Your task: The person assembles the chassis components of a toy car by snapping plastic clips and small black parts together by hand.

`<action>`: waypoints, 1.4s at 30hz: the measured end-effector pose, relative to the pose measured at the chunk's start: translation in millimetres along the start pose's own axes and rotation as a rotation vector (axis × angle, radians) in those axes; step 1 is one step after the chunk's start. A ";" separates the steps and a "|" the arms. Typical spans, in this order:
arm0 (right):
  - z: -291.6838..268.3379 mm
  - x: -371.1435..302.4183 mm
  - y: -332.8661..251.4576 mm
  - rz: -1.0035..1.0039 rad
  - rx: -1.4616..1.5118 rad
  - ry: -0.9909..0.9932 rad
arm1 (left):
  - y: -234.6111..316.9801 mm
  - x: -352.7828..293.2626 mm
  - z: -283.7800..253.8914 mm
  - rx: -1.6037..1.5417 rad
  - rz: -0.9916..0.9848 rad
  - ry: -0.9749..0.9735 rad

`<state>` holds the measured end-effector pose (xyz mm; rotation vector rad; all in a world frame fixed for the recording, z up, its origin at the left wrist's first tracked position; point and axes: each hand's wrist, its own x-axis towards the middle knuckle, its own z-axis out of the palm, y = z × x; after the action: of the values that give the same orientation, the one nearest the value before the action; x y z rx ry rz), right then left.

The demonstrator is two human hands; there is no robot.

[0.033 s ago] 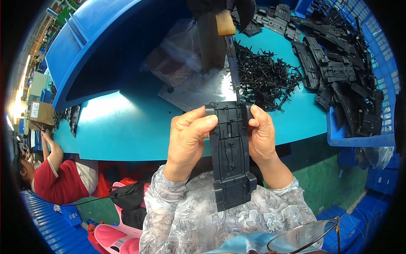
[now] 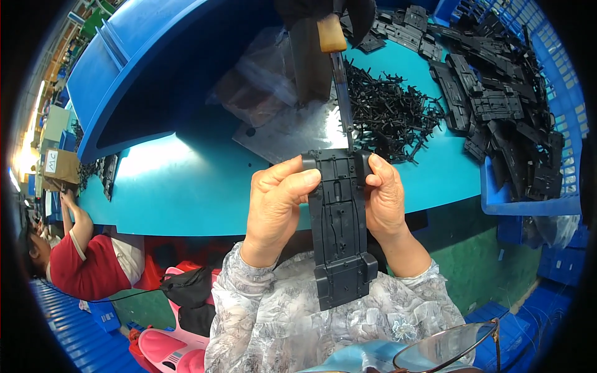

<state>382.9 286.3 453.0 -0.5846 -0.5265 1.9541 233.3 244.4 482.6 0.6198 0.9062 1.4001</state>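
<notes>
My left hand (image 2: 281, 205) grips the left edge of a long black plastic chassis plate (image 2: 341, 230), its thumb lying on the top face near the far end. On the opposite edge, my right hand (image 2: 384, 196) is closed with thumb and fingers against the raised far corner. The plate tilts toward me, its near end above my lap. A thin metal shaft (image 2: 341, 102) under a yellowish block (image 2: 331, 34) comes down to the plate's far right corner. Whether its tip touches the plate I cannot tell.
A heap of small black parts (image 2: 398, 115) lies beyond my right hand on the turquoise table (image 2: 205, 199). At the right, a blue basket (image 2: 528, 207) holds many black plates. A large blue bin (image 2: 118, 81) stands at the far left. A person in red (image 2: 93, 261) sits at the left.
</notes>
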 end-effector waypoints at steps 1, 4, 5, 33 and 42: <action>1.4 -0.2 -0.4 0.007 -0.016 0.028 | 0.5 -0.6 1.3 0.000 -0.001 0.012; -5.2 0.3 0.3 0.023 0.027 -0.015 | -0.4 -1.5 2.6 0.000 0.003 0.036; -4.6 0.5 0.2 0.022 0.027 -0.014 | -0.8 -1.6 3.1 0.000 0.002 0.035; -9.6 2.1 -0.1 0.056 -0.129 0.019 | -7.2 10.3 -7.9 -0.006 0.016 -0.012; -14.3 9.2 -8.6 0.065 -0.171 -0.018 | -11.6 25.0 -13.6 -0.155 -0.077 0.011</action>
<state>393.9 299.8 445.1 -0.6995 -0.6981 1.9894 227.0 265.9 461.5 0.4552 0.8132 1.3906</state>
